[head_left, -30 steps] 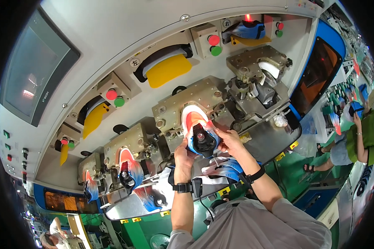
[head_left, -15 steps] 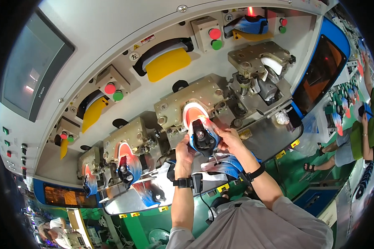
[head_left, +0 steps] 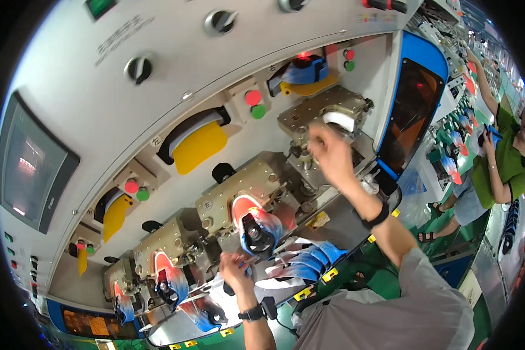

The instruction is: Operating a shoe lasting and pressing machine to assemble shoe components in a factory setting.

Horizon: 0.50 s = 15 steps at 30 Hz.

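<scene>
My left hand (head_left: pixel 234 272) is low beside a red, white and blue shoe upper (head_left: pixel 256 227) seated on the middle metal mould (head_left: pixel 239 186). Its fingers are curled; whatever they may hold is hidden. A dark and blue piece shows close to those fingers, too covered to make out. My right hand (head_left: pixel 331 153) is raised in front of the right-hand mould station (head_left: pixel 321 108), smeared by motion, so its fingers cannot be read. Several blue and white shoe uppers (head_left: pixel 309 259) lie overlapped on the metal ledge between my forearms.
Further left, two more uppers (head_left: pixel 170 277) sit on moulds, and another upper (head_left: pixel 204 314) lies on the ledge. Yellow flaps (head_left: pixel 201 147) hang from openings, with red and green buttons (head_left: pixel 254 105) beside them. A screen (head_left: pixel 35 163) is at left. A person in green (head_left: pixel 499 169) stands at right.
Both hands have let go of the shoe upper, which stays on the middle mould. The right hand has gone up and right, the left down and left. The view has shifted upward.
</scene>
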Each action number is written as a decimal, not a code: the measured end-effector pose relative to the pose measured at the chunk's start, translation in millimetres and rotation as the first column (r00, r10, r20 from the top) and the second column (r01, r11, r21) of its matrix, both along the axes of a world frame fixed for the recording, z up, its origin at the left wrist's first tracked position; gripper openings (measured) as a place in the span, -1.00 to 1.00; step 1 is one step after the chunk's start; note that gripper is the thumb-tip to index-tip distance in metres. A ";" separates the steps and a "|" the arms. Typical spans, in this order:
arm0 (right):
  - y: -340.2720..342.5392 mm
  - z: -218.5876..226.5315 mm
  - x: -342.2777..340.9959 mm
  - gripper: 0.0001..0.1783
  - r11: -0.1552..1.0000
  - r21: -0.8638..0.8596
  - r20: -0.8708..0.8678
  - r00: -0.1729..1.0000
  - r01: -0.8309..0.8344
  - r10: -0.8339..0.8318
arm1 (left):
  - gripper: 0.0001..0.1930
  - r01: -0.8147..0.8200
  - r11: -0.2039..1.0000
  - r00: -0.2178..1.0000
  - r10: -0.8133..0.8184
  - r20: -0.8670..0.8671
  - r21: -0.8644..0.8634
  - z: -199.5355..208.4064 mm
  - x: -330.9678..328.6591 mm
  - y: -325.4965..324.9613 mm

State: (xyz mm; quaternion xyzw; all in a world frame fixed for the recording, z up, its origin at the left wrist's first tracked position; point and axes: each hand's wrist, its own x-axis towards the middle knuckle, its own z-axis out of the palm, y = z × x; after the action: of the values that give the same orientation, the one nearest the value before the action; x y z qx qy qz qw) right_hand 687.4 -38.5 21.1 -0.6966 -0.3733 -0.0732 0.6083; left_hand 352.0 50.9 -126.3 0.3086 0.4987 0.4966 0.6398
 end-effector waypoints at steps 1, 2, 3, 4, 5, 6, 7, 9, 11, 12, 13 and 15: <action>2.4 33.1 25.7 -0.68 0.977 0.167 0.268 0.948 0.131 -0.173 | -0.83 -0.165 0.981 0.982 0.173 -0.073 0.102 12.0 -2.1 -10.8; 2.0 67.7 50.4 -0.69 0.964 0.194 0.360 0.900 0.184 -0.244 | -0.80 -0.269 0.936 0.954 0.292 -0.073 0.228 18.9 -8.5 -19.4; 2.3 95.2 69.1 -0.75 0.962 0.123 0.370 0.888 0.243 -0.272 | -0.75 -0.342 0.884 0.907 0.399 -0.133 0.320 32.9 -6.5 -32.3; 16.0 102.9 108.6 -0.70 0.930 0.251 0.520 0.773 0.270 -0.365 | -0.72 -0.370 0.845 0.900 0.429 -0.077 0.386 49.3 1.6 -46.4; 25.6 110.0 134.9 -0.69 0.946 0.174 0.567 0.758 0.272 -0.322 | -0.70 -0.409 0.795 0.885 0.466 -0.019 0.447 64.9 10.3 -60.1; 33.1 114.3 154.9 -0.67 0.957 0.097 0.611 0.743 0.273 -0.274 | -0.69 -0.375 0.783 0.899 0.437 -0.010 0.496 76.5 20.1 -75.6; 38.4 118.4 170.1 -0.67 0.961 0.101 0.609 0.747 0.258 -0.265 | -0.68 -0.341 0.767 0.914 0.406 0.000 0.544 84.6 33.4 -89.2; 45.8 119.0 192.5 -0.67 0.942 -0.290 0.514 0.858 0.169 0.005 | -0.64 -0.156 0.796 0.964 0.251 -0.085 0.584 94.9 61.3 -109.7; 31.2 107.1 184.6 -0.69 0.987 -0.158 0.526 0.845 -0.006 0.090 | -0.54 -0.040 0.810 0.988 0.121 -0.100 0.585 101.2 96.0 -125.4; 17.0 97.1 180.2 -0.69 0.991 -0.075 0.542 0.830 -0.108 0.132 | -0.46 0.056 0.844 0.997 -0.019 -0.074 0.533 101.9 111.7 -129.4; -10.3 90.9 161.6 -0.72 0.986 -0.052 0.573 0.804 -0.158 0.159 | -0.36 0.155 0.865 0.987 -0.155 -0.039 0.478 102.8 123.5 -135.0; -76.1 67.1 109.1 -0.79 0.957 -0.103 0.498 0.818 -0.273 0.287 | -0.24 0.262 0.909 0.946 -0.308 0.098 0.325 114.6 156.7 -149.2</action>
State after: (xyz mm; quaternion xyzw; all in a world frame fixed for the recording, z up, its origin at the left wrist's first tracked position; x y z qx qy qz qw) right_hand 796.5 -114.6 88.2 -0.5983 -0.6193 -0.1589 0.4830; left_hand 508.7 -98.3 -11.6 0.4366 0.3160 0.4907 0.6846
